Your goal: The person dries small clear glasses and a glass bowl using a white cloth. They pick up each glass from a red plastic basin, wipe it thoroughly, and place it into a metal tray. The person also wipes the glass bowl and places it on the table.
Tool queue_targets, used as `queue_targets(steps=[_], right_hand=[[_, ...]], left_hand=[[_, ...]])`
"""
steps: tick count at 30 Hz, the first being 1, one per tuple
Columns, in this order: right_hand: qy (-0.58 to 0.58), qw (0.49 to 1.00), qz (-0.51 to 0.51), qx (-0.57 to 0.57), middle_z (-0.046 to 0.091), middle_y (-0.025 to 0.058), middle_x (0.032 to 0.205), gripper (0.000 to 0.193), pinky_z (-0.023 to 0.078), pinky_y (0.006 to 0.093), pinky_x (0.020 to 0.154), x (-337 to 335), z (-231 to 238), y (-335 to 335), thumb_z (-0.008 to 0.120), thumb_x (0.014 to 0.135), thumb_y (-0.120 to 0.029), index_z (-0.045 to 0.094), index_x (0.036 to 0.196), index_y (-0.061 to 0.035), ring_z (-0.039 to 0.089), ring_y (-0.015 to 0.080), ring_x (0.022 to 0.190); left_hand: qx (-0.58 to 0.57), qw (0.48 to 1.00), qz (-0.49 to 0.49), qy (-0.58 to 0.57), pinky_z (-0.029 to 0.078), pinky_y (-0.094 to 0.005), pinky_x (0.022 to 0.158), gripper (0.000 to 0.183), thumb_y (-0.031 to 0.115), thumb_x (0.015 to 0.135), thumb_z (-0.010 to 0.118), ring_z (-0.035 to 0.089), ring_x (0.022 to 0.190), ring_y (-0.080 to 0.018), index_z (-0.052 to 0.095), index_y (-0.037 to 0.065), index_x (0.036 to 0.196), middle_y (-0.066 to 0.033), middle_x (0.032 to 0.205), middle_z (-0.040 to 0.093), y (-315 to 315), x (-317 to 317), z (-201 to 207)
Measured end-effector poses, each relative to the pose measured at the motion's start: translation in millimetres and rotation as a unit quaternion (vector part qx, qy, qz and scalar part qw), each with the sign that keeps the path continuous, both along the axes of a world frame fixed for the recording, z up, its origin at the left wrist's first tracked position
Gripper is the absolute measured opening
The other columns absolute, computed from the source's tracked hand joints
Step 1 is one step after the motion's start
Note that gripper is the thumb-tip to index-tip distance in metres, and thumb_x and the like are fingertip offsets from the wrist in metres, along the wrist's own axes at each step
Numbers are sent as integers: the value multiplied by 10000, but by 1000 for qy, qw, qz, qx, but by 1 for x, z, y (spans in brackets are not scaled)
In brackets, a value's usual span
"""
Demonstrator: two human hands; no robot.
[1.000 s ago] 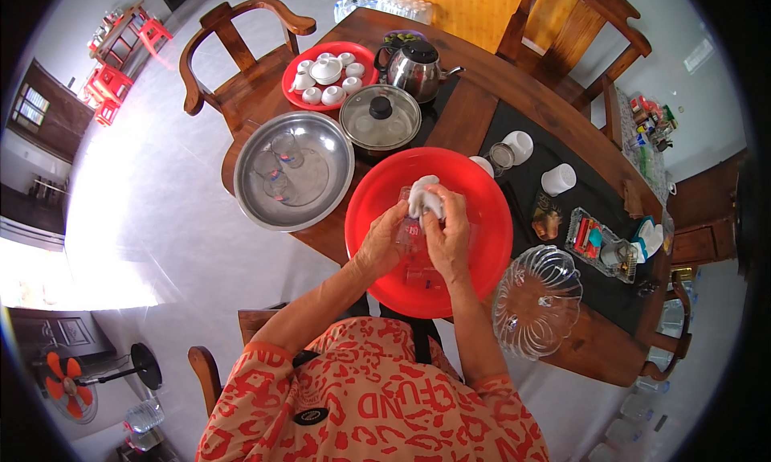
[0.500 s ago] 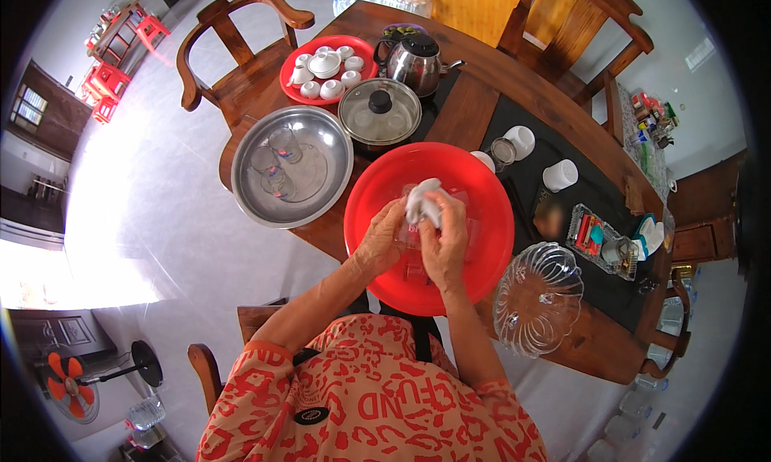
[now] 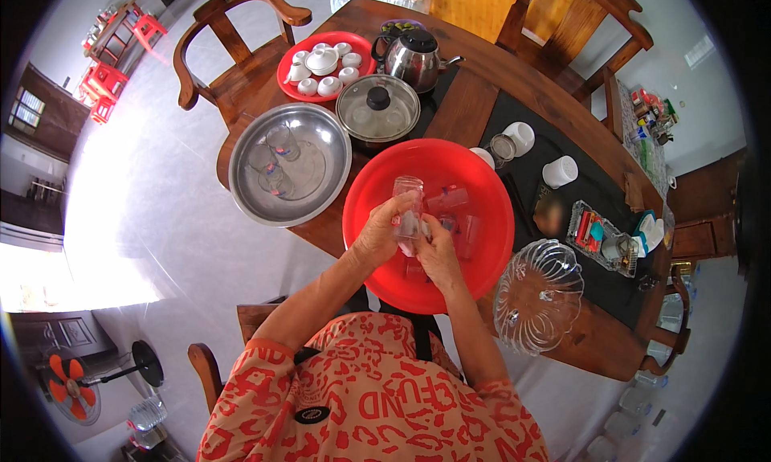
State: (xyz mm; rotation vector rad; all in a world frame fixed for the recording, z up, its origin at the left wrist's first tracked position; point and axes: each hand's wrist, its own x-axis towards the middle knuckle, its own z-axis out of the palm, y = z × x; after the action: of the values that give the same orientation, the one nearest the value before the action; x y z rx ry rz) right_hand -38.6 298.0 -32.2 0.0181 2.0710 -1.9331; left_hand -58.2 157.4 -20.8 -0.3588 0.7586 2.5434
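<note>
Over the red basin (image 3: pixel 482 177), my left hand (image 3: pixel 376 234) is closed around a clear drinking glass (image 3: pixel 409 189), its base pointing away from me. My right hand (image 3: pixel 438 257) pinches a white cloth (image 3: pixel 408 245) at the near end of that glass. Part of the cloth seems to be inside; my fingers hide how far. Several more glasses lie in the basin below, among them one tipped glass (image 3: pixel 446 198) beyond my right hand and another glass (image 3: pixel 471 234) to its right. A steel basin (image 3: pixel 313 209) at the left holds a few clear glasses (image 3: pixel 281 143).
Beyond the basins stand a lidded pot (image 3: pixel 361 124), a steel kettle (image 3: pixel 414 64) and a red tray (image 3: pixel 289 58) with a white tea set. To the right are a ribbed glass bowl (image 3: pixel 526 301), white cups (image 3: pixel 560 173) and a glass tray of small items (image 3: pixel 586 249). Wooden chairs surround the table.
The cloth, bunched between both hands before, is now at the near end of a glass. My left hand has brought that glass upright into view, and my right hand has moved lower.
</note>
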Motion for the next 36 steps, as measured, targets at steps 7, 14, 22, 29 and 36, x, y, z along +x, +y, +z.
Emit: queue_targets(steps=[7, 14, 22, 29, 36], right_hand=[[229, 866, 128, 426, 491, 161, 966, 390, 517, 471, 661, -10, -29, -18, 592, 788, -58, 512, 1169, -69, 578, 362, 840], [247, 820, 204, 474, 493, 171, 982, 327, 522, 465, 674, 8, -34, -16, 593, 813, -94, 545, 1136, -82, 568, 372, 832], [283, 940, -2, 190, 538, 175, 1039, 350, 501, 436, 738, 21, 46, 9, 661, 759, 6, 551, 1083, -68, 584, 361, 910], [417, 883, -42, 213, 488, 191, 1163, 461, 450, 431, 861, 8, 40, -10, 641, 730, 29, 561, 1166, -101, 509, 368, 1024], [245, 964, -103, 33, 529, 161, 1131, 352, 448, 368, 892, -19, 32, 1, 559, 820, 8, 545, 1169, -35, 536, 301, 1049]], left_hand=[[-167, 982, 84, 15, 463, -286, 775, 317, 292, 853, 628, 585, 862, -129, 633, 22, 1019, -37, 947, 632, -10, -1, -24], [-260, 958, 79, 90, 457, -243, 737, 307, 270, 875, 595, 557, 835, -100, 619, 33, 1069, -8, 945, 615, -4, -2, -18], [-94, 994, 57, 0, 487, -337, 854, 256, 212, 955, 437, 588, 933, -173, 561, 85, 1139, -47, 1017, 610, -16, -4, -36], [-5, 1000, 19, 24, 489, -359, 874, 342, 388, 972, 435, 588, 997, -187, 542, 117, 1151, -47, 1052, 611, 7, 2, -27], [-21, 999, -36, 32, 517, -360, 728, 340, 386, 950, 444, 588, 935, -189, 529, 124, 1148, -38, 1071, 593, 4, 4, -6]])
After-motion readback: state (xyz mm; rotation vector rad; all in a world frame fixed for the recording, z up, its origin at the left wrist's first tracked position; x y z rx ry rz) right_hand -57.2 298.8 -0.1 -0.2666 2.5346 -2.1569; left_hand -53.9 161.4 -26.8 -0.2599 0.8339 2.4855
